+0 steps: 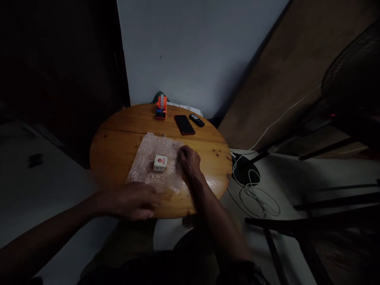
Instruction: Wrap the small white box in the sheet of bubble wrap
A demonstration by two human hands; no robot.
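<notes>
A small white box with red print (160,163) stands on a sheet of bubble wrap (148,152), which lies spread over the round wooden table (113,154). My right hand (190,160) is at the right edge of the wrap, its fingers closed on that edge. Nearer to me, my left hand (138,201) hovers or rests at the wrap's front left edge. It is blurred by motion, and whether its fingers hold anything does not show.
An orange tape dispenser (162,107), a dark phone-like slab (184,124) and a small black handset (196,120) lie at the table's back. Pale cable (255,194) coils on the floor to the right, near dark chair legs.
</notes>
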